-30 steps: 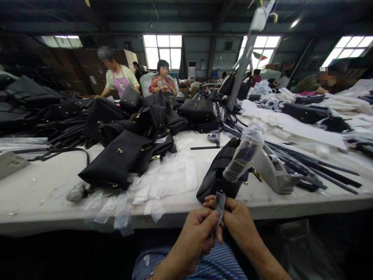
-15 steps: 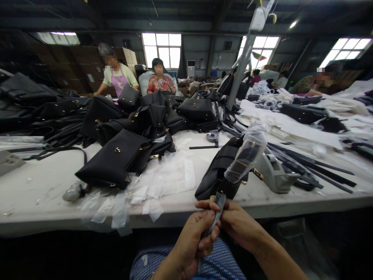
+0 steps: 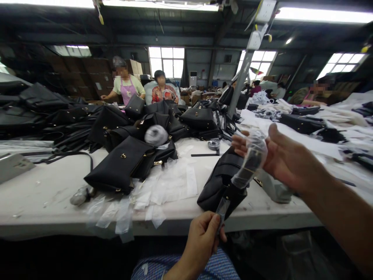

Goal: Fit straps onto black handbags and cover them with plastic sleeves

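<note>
My left hand (image 3: pixel 202 231) is closed on the end of a black bag strap (image 3: pixel 223 210) covered in clear film, low in front of the table edge. The strap runs up to a bundled section (image 3: pixel 249 165) wrapped in clear plastic, which stands at a tilt beside a black handbag (image 3: pixel 217 181). My right hand (image 3: pixel 284 159) is open, fingers spread, right by the top of this wrapped bundle; whether it touches the plastic I cannot tell. Beyond the bundle, a grey tape dispenser (image 3: pixel 276 188) is partly hidden behind my right forearm.
Another black handbag (image 3: pixel 119 165) lies left of centre, beside loose clear plastic sheets (image 3: pixel 163 182). Black bags (image 3: pixel 198 116) are heaped behind. A blurred pale round thing (image 3: pixel 156 135) appears before them. A tape roll (image 3: pixel 213 144) and a metal post (image 3: pixel 240 81) stand further back; several people work beyond.
My right hand has left the strap end and risen to the wrapped bundle, opening. My left hand keeps its hold. The blurred pale round thing has appeared over the bags. The view has tilted up.
</note>
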### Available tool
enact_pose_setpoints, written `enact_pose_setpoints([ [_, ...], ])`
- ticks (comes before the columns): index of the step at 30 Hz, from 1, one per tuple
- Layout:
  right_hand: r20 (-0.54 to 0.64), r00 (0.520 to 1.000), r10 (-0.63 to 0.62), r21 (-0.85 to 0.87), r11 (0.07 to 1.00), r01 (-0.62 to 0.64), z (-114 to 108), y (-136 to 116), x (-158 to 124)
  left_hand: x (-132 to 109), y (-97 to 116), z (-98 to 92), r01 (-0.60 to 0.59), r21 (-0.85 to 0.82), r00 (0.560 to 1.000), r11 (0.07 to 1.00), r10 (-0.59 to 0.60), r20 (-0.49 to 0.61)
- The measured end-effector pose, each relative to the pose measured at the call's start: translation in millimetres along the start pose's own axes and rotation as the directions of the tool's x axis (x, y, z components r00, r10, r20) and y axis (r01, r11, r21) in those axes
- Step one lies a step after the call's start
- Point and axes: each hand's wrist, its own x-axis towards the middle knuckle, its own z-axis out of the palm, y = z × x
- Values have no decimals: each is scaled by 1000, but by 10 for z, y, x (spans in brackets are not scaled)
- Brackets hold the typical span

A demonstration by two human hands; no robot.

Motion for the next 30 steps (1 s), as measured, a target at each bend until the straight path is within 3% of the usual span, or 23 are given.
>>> enact_pose_setpoints([
  [5,-13,994,106,-265,958,-106,104,-671,388,26,200,-79,-271,266,958,925,286,-19],
  [8,-79,996,33,-517,853,-69,52,-928,521,97,416,-238,-357,355,896,864,424,-129],
  [10,-76,994,-82,-711,703,3,8,-1067,579,187,514,-342,-402,496,824,770,540,-171],
  [12,-13,984,-180,-865,496,79,-21,-1168,621,291,542,-417,-425,634,743,646,649,-163],
  [14,88,969,-232,-932,325,162,-21,-1211,655,375,503,-452,-420,711,700,564,700,-143],
  [15,143,961,-236,-938,276,208,-10,-1207,674,400,465,-453,-414,714,707,565,693,-139],
  [17,243,943,-229,-922,248,298,23,-1144,728,409,370,-431,-404,661,767,633,628,-133],
  [20,362,908,-209,-865,287,411,61,-954,856,349,232,-358,-338,550,857,764,492,-155],
  [23,421,879,-225,-832,291,473,37,-718,958,291,144,-288,-251,427,908,869,364,-208],
  [26,326,859,-396,-872,226,435,-81,-438,858,276,101,-263,-198,270,954,942,248,-168],
  [28,167,795,-583,-924,189,332,-199,-169,628,268,74,-274,-176,190,969,966,204,-140],
  [30,-19,726,-688,-942,256,218,-307,200,304,249,31,-291,-139,119,980,983,153,-125],
])
